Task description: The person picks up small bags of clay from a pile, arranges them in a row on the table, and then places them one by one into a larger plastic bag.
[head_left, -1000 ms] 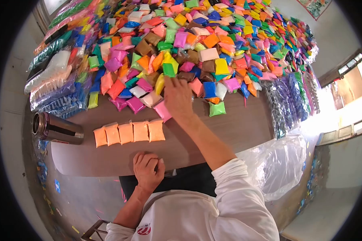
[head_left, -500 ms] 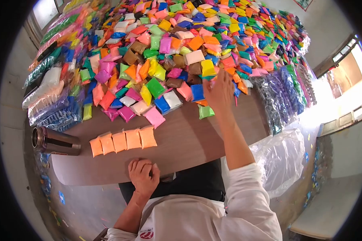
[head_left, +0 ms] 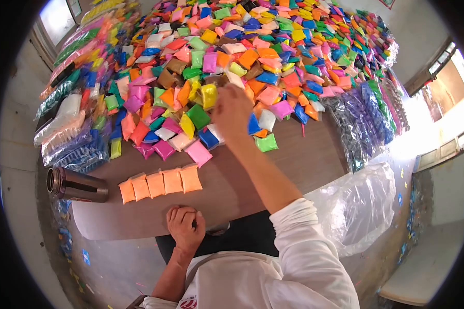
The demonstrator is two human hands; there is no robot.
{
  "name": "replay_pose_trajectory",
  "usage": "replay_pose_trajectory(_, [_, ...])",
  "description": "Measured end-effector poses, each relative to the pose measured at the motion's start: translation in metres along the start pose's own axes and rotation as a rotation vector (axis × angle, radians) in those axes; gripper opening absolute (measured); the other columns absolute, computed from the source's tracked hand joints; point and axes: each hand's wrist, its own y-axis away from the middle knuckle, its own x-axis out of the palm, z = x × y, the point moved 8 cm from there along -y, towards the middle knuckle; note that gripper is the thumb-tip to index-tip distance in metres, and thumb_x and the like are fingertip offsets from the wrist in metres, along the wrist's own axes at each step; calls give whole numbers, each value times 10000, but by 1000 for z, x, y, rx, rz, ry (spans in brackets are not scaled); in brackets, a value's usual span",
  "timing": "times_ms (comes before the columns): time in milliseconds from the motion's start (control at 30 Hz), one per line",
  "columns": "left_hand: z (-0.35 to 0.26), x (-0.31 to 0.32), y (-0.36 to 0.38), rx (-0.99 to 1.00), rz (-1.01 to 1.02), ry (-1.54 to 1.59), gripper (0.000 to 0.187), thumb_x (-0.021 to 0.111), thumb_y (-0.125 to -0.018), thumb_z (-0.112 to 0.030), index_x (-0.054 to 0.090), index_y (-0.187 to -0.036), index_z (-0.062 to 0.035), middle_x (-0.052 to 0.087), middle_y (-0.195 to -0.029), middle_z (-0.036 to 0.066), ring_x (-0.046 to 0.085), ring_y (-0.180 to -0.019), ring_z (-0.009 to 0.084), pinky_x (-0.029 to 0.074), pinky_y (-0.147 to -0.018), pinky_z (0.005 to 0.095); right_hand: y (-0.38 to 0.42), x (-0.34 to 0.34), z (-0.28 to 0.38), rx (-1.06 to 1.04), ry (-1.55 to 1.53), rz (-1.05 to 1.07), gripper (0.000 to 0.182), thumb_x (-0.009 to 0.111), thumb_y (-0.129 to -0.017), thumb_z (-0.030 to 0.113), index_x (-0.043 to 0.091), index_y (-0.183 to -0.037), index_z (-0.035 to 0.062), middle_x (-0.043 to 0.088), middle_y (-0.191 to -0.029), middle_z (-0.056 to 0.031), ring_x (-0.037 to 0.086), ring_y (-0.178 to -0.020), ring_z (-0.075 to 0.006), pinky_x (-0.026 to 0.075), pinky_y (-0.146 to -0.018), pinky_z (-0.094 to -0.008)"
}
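Note:
My right hand reaches over the front of a big heap of small coloured packets. A yellow packet is pinched at its fingertips, which are partly hidden by the back of the hand. My left hand rests at the near table edge, fingers curled in with nothing visible in them. Just beyond it, a row of several light orange packets lies side by side on the brown table. A pink packet and a green packet lie along the heap's front edge.
A metal flask lies on its side at the table's left. Clear bags of packets are stacked behind it. More filled plastic bags stand at the right, with a large clear plastic bag below the table edge.
My right hand has moved left across the heap's front, and the yellow packet has shifted left with it. Packets where it was now lie differently. My left hand stays in place.

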Motion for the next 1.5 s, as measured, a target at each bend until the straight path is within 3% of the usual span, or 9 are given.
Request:
replay_pose_trajectory(100, [0,-1,0,-11,-8,9,118,701,-780,-56,589,-741,-62,623,-829,72,596,-812,303,464,-873,437,-7,-41,-68,132,140,-112,263,667,-876,238,687,-1044,36,664,-1078,-158,575,-1041,-385,445,-892,-497])
replay_pose_trajectory(233, [0,-1,-1,-8,-11,3,128,710,-771,-68,589,-731,-72,616,-827,57,593,-800,292,463,-869,435,-19,-64,-149,317,433,-26,365,709,-860,385,750,-878,23,657,-1140,-172,550,-1153,-386,402,-983,-511])
replay_pose_trajectory(367, [-1,-1,-1,6,3,9,106,694,-790,-51,597,-749,-52,629,-834,77,595,-808,305,463,-867,437,-20,-63,-140,350,439,62,404,756,-809,424,773,-825,21,637,-1202,-203,500,-1268,-389,354,-1058,-526])
replay_pose_trajectory(567, [5,-2,1,-16,0,45,123,718,-785,-84,604,-744,-65,623,-850,62,597,-826,296,459,-876,436,-21,-38,-164,393,327,-14,404,802,-766,357,756,-1013,40,637,-1247,-169,494,-1299,-361,332,-1100,-520])
replay_pose_trajectory(767, [7,-3,1,-38,29,70,109,714,-803,-98,621,-764,-58,625,-865,72,597,-844,305,447,-878,438,18,-94,-94,329,-88,-24,419,806,-811,230,675,-1153,28,678,-1205,-129,627,-1130,-265,479,-970,-399])
replay_pose_trajectory(867, [7,-4,-1,-45,48,95,113,710,-815,-122,627,-769,-59,631,-878,74,597,-852,309,440,-881,442,60,-82,-73,584,-916,205,353,777,-876,186,677,-1173,24,692,-1062,-39,639,-909,-140,508,-804,-286])
replay_pose_trajectory(1100, [14,-5,-2,-94,103,218,177,691,-849,-203,640,-771,-52,660,-918,88,599,-876,314,427,-889,437,157,-70,14,679,-1081,794,381,728,-954,181,648,-1281,3,683,-1014,8,578,-842,-42,471,-706,-224])
replay_pose_trajectory(1267, [19,-9,-2,-111,127,316,293,650,-903,-279,639,-796,-7,649,-914,126,582,-884,329,414,-916,437,211,-46,57,575,-1006,1021,299,687,-998,304,684,-1021,6,589,-767,35,487,-655,-36,421,-567,-224])
replay_pose_trajectory(1500, [27,-7,3,-150,170,386,385,585,-989,-345,645,-880,20,617,-892,175,562,-894,374,415,-938,455,230,-26,74,798,-1196,868,295,646,-1023,313,671,-994,20,561,-714,35,470,-610,-27,379,-518,-199])
